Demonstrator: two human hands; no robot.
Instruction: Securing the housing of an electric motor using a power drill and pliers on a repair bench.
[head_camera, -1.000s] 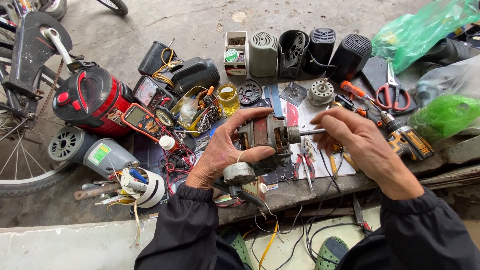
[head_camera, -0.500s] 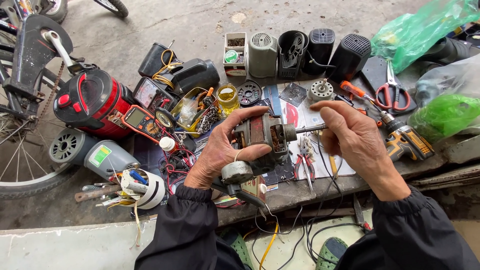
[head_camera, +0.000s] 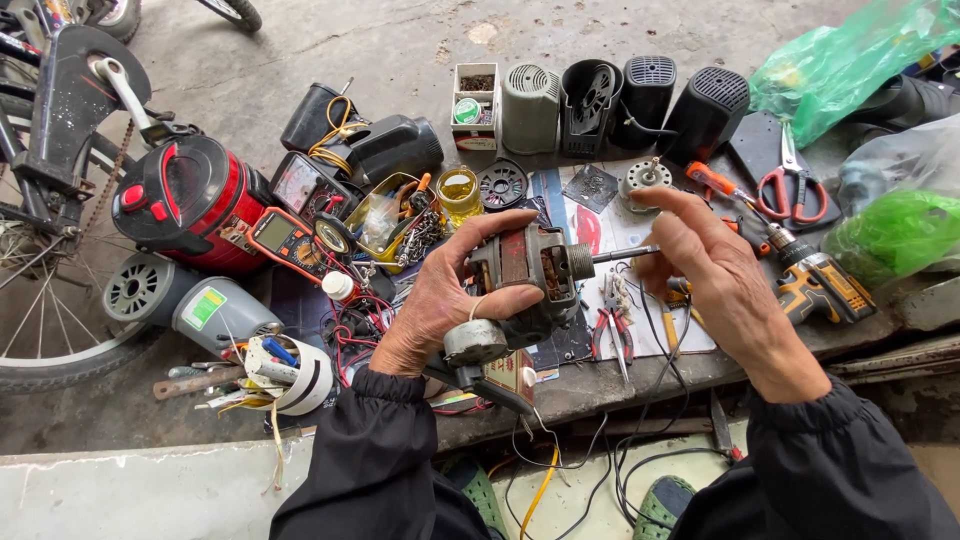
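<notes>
My left hand (head_camera: 445, 300) grips a small electric motor (head_camera: 535, 272) with copper windings, held above the low bench. A steel shaft (head_camera: 622, 256) sticks out of its right end. My right hand (head_camera: 715, 275) has thumb and fingertips pinched on the tip of that shaft. A round grey part (head_camera: 474, 343) hangs below the motor near my left wrist. Both arms wear black sleeves.
The bench (head_camera: 600, 385) holds pliers (head_camera: 610, 325), a drill (head_camera: 815, 282), red scissors (head_camera: 790, 190), a multimeter (head_camera: 282, 238), a small jar (head_camera: 460, 190) and wires. Several plastic motor housings (head_camera: 620, 100) stand behind. A red appliance (head_camera: 185, 200) and a bicycle wheel (head_camera: 40, 290) lie left; green bags (head_camera: 890, 235) sit right.
The motor and both hands have lifted slightly and shifted a little right. My right fingers have stayed pinched on the shaft tip.
</notes>
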